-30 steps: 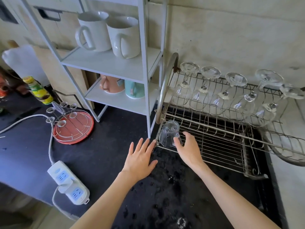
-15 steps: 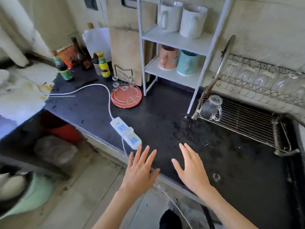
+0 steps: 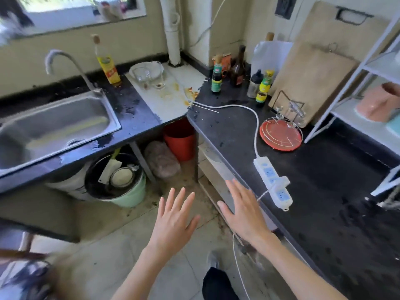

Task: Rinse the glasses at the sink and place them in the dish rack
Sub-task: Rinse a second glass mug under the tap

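Nothing is held: the left hand [image 3: 173,221] and right hand [image 3: 244,211] are spread flat with straight fingers above the floor. More rinsing is judged to remain, since glasses [image 3: 149,75] are seen on the desk [image 3: 324,180] corner beyond the sink [image 3: 54,124], well apart from both hands. The dish rack is out of view.

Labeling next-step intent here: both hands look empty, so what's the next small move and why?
Probably reach the left hand toward the glasses on the pale counter right of the sink. Both it and the right hand are open and hold nothing, and those glasses look unrinsed, standing beside food stains.
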The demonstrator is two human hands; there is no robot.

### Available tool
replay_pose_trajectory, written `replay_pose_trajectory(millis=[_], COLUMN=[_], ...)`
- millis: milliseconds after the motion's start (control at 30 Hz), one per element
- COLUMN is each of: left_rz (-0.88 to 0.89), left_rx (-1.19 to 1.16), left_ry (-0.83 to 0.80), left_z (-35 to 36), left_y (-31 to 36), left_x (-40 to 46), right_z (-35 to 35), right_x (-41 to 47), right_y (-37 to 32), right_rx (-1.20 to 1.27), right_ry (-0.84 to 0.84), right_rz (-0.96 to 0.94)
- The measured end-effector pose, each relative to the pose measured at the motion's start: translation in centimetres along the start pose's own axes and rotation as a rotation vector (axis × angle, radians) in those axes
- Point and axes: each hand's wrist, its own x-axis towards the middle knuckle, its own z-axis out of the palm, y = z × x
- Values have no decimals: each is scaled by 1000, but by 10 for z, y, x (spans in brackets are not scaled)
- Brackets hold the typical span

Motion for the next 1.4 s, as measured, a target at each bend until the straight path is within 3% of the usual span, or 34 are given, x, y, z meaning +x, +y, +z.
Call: replay_pose_trajectory(millis=[200,400,667,1033,1267,1400], left_rz=[-100,-238,-368,-325,-238,-231], left_rx=[64,-49,-105,-92,-130,-131], left_ry=[99,202,187,118,197,187], left_z=[-40,-75,-103,-137,-180,-183], left_y=[-81,-128,-185,-311,-360,-373], left_x=[71,164,258,394,466,484], right_z=[9,-4,-3,26,20,22], right_x=[119,255,393,566,685,748], right_y=[-44,-71,-110,-172,-213,-224], right_rx=[-4,-27,-78,-107,-121,-283], right_ry=[8,-46,-155,-151,-68,-200], right_rz=[-153,-251,-264,-209,-184,-186])
